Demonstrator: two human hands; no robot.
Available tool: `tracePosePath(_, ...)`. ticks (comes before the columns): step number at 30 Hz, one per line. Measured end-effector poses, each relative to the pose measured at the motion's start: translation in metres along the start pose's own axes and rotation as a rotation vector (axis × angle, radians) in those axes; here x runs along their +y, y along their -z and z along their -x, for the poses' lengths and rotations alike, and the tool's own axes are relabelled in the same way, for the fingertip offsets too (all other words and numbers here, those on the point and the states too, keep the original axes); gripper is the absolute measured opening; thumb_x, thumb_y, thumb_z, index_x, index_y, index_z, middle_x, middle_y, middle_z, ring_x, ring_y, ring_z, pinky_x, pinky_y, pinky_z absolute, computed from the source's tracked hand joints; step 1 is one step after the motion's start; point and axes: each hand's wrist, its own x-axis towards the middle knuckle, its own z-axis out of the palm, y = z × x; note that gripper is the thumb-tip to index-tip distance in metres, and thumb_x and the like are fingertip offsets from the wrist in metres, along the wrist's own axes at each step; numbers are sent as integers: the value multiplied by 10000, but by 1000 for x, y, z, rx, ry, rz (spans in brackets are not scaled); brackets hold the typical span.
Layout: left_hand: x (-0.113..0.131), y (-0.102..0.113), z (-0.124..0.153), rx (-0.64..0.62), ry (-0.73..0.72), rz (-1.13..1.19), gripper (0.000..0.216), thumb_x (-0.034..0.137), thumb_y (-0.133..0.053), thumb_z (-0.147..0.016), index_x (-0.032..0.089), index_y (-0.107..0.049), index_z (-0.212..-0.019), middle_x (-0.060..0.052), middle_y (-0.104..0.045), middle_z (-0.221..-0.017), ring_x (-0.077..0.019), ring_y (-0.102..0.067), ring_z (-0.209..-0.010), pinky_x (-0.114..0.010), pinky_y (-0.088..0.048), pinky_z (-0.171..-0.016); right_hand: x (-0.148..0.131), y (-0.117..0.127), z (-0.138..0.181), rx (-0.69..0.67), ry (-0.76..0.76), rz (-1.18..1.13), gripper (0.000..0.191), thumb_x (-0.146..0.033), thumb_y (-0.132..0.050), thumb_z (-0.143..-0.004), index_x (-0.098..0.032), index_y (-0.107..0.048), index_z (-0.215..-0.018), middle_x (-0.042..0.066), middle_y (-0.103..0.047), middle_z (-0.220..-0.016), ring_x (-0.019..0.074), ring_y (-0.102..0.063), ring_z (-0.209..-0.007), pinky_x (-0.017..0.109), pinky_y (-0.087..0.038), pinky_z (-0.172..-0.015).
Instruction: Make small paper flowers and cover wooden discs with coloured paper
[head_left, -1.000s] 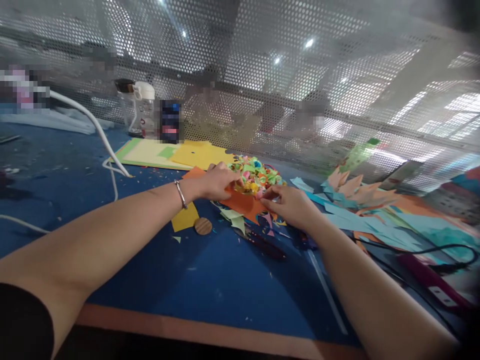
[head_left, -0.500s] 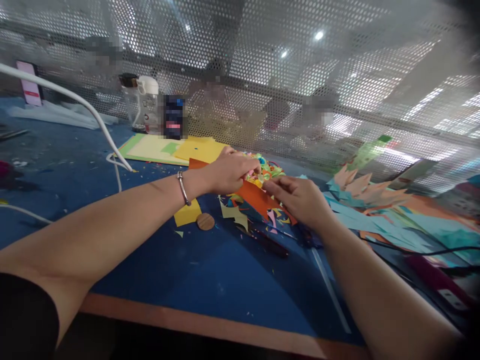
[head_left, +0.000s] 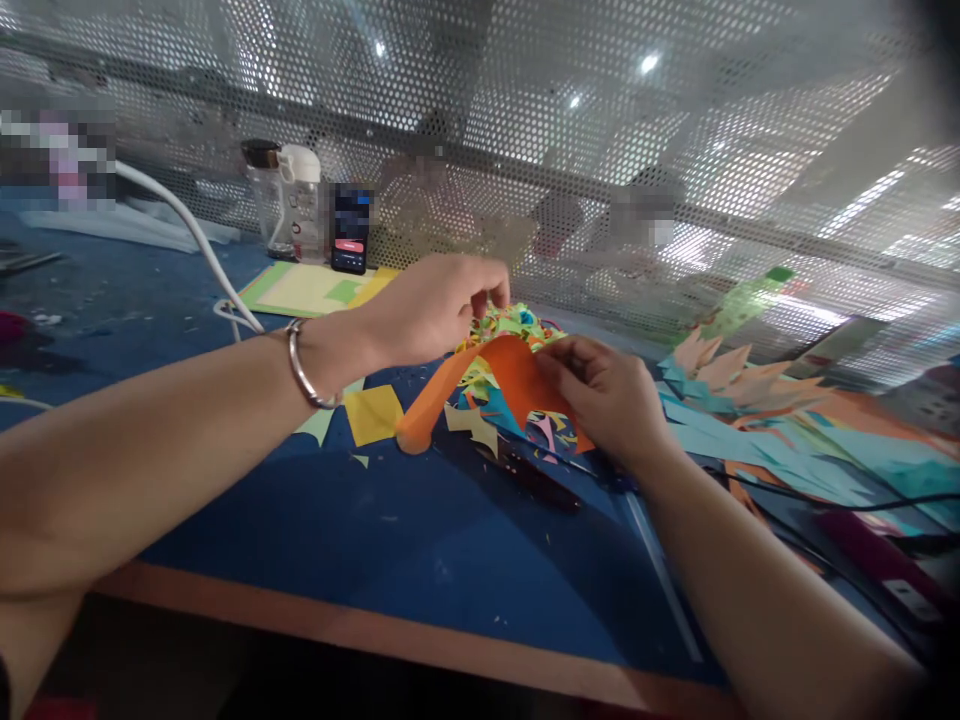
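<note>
An orange paper sheet [head_left: 480,385] arches up off the blue table mat [head_left: 360,520], with a mound of small coloured paper curls [head_left: 510,322] on its far part. My right hand [head_left: 607,400] grips the sheet's right edge, fingers curled round it. My left hand [head_left: 427,305], with a metal bangle on the wrist, hovers above the curls; its fingers are pinched together and what they hold is too small to make out. Coloured paper scraps [head_left: 480,425] lie under the raised sheet.
Cut teal and peach paper pieces [head_left: 750,410] spread to the right over a black cable [head_left: 840,500]. Yellow and green sheets [head_left: 315,290], a phone [head_left: 350,240] and a clear bottle [head_left: 289,205] stand at the back by a perforated screen. A white cable [head_left: 195,240] runs left.
The orange sheet has been lifted and bent into an arch. My left hand rose from the sheet to above the curls, pinching. The wooden disc by the yellow scrap is now hidden.
</note>
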Motion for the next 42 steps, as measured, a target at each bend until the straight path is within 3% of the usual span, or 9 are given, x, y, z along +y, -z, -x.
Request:
tracePosePath(2, 1, 6, 15, -62, 42, -51, 325, 23, -466, -769, 141, -709, -949, -72, -717, -909, -161, -632, -802, -286, -420, -716, -2, 1, 1, 33, 31, 5, 178, -368, -615, -852, -201, -676, -843, 4, -624, -652, 144, -540, -581, 274, -390, -536)
tracePosePath(6, -14, 11, 41, -258, 286, -193, 283, 182, -557, -793, 145, -711, -1028, -88, -722, -927, -201, -641, -798, -301, -416, -680, -4, 5, 1, 102, 38, -41, 146, -352, -627, -857, -217, -675, -833, -1, -624, -642, 137, -534, -568, 260, -391, -509)
tracePosePath(14, -75, -26, 47, -361, 518, -372, 491, 543, -587, -809, 123, -711, -1030, -205, -681, -1095, -340, -631, -1021, -374, -460, -764, 5, 2, -2, 55, -31, -90, 156, -376, -662, -819, -221, -675, -801, 8, -668, -674, 158, -595, -610, 276, -445, -547)
tracePosePath(18, -87, -33, 42, -358, 541, -313, 390, 478, -640, -767, 151, -723, -963, -143, -712, -1022, -287, -654, -950, -326, -463, -730, 5, 1, -2, 5, -74, -126, 181, -398, -663, -821, -218, -669, -817, 21, -691, -725, 173, -619, -660, 298, -479, -606)
tracePosePath(23, -83, -34, 42, -325, 455, -216, 563, 343, -670, -726, 160, -623, -1256, -97, -720, -1052, -226, -661, -893, -274, -467, -708, 3, 1, -1, -18, -93, -99, 238, -450, -663, -827, -213, -685, -839, 35, -709, -775, 187, -636, -695, 319, -502, -643)
tracePosePath(29, -77, -35, 45, -259, 296, -160, 316, 202, -549, -795, 188, -764, -1026, -107, -732, -1000, -233, -653, -957, -322, -473, -839, -1, 1, 0, 18, -118, -184, 224, -441, -703, -808, -220, -691, -838, 32, -714, -770, 186, -650, -697, 317, -523, -632)
tracePosePath(34, -73, -26, 49, -2, 433, 148, 298, 147, -566, -758, 167, -769, -975, -90, -764, -972, -207, -685, -901, -325, -506, -834, -10, 4, 3, 122, -181, -295, 190, -423, -735, -801, -237, -699, -817, 16, -707, -725, 175, -636, -635, 299, -523, -560)
tracePosePath(38, -55, -20, 51, -20, 595, 513, 233, 83, -630, -659, 150, -765, -836, -78, -774, -876, -202, -699, -872, -319, -517, -816, -16, 5, 5, 162, -254, -498, 137, -372, -746, -800, -245, -698, -822, -4, -698, -720, 165, -633, -610, 284, -511, -538)
tracePosePath(42, -22, -16, 50, -147, 705, 897, 170, 121, -743, -652, 168, -764, -813, -60, -766, -895, -185, -685, -924, -332, -489, -896, -24, 3, 6, 159, -328, -662, 88, -312, -748, -790, -243, -694, -800, -16, -687, -708, 150, -628, -597, 273, -521, -548)
